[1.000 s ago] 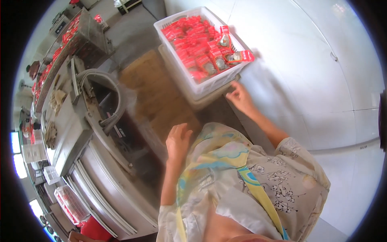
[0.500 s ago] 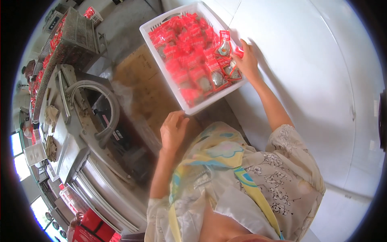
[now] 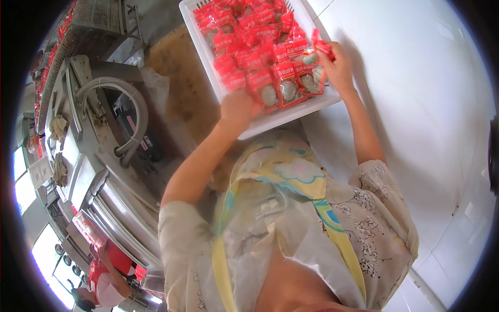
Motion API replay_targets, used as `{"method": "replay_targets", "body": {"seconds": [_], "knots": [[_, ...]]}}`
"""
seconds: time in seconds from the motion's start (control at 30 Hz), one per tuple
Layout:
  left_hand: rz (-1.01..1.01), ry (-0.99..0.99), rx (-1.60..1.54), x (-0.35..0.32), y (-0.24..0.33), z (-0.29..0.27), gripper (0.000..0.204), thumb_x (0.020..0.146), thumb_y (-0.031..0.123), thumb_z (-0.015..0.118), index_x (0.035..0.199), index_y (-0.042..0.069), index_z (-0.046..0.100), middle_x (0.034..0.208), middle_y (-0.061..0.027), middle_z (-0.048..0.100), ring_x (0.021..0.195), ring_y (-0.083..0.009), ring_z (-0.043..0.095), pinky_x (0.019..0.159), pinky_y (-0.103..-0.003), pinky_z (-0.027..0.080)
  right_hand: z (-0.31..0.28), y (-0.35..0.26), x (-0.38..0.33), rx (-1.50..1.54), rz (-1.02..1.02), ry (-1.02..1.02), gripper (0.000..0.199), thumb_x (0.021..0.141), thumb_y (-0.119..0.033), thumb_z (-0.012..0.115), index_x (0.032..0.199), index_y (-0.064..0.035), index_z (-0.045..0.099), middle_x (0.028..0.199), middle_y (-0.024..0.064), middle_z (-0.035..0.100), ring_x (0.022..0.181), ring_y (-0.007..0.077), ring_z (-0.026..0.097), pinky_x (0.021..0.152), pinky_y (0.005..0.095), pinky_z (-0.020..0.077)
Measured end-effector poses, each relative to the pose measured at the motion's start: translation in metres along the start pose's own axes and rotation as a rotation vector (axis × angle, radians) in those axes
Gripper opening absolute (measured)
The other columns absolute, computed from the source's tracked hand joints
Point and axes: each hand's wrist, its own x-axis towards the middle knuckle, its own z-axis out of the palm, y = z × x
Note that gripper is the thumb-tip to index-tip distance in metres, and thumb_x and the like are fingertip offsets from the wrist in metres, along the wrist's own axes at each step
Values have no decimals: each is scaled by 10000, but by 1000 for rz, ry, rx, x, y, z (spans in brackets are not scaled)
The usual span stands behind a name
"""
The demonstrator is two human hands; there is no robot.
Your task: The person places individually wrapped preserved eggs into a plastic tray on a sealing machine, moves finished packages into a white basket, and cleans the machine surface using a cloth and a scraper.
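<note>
A white plastic basket is filled with red-and-clear packets, each around a grey-green, egg-shaped item. At the basket's right side, my right hand is closed on the red end of a packet; clear film hangs below its fingers. My left hand reaches over the near left corner of the basket onto the packets there. Its fingers are bent inward, blurred and mostly hidden, so whether it grips one cannot be told.
Right of the basket lies a broad white tiled surface. To the left stands metal machinery with a coiled grey hose. Beyond it are perforated metal trays with more red packets. A person in red is at the lower left.
My left hand has moved from outside the basket's near corner in over the packets. My right hand still pinches a packet end, now beside the right rim. The whole view has shifted a little.
</note>
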Motion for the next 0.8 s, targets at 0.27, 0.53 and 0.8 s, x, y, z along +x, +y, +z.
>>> {"method": "replay_targets", "body": {"seconds": [0.27, 0.53, 0.8], "knots": [[80, 109, -338, 24, -17, 1, 163, 809, 227, 600, 870, 78, 622, 889, -107, 608, 893, -307, 586, 697, -449, 484, -28, 2, -22, 623, 255, -242, 432, 836, -22, 569, 1256, -46, 473, 1014, 20, 594, 872, 61, 550, 786, 220, 454], [-173, 655, -561, 42, 26, 46, 142, 757, 122, 639, 882, 58, 612, 1136, -239, 506, 993, -393, 536, 840, -427, 465, 29, -12, -28, -171, 260, -370, 548, 807, -409, 577, 1213, -49, 499, 980, 199, 620, 919, 333, 603, 776, 421, 469], [-83, 741, -957, 40, 36, 59, 183, 760, 67, 651, 936, 68, 601, 1013, -152, 538, 872, -322, 564, 714, -387, 462, 59, -37, -37, -542, 297, -311, 762, 622, -635, 689, 1025, -3, 552, 974, 202, 580, 905, 347, 590, 740, 436, 486]]}}
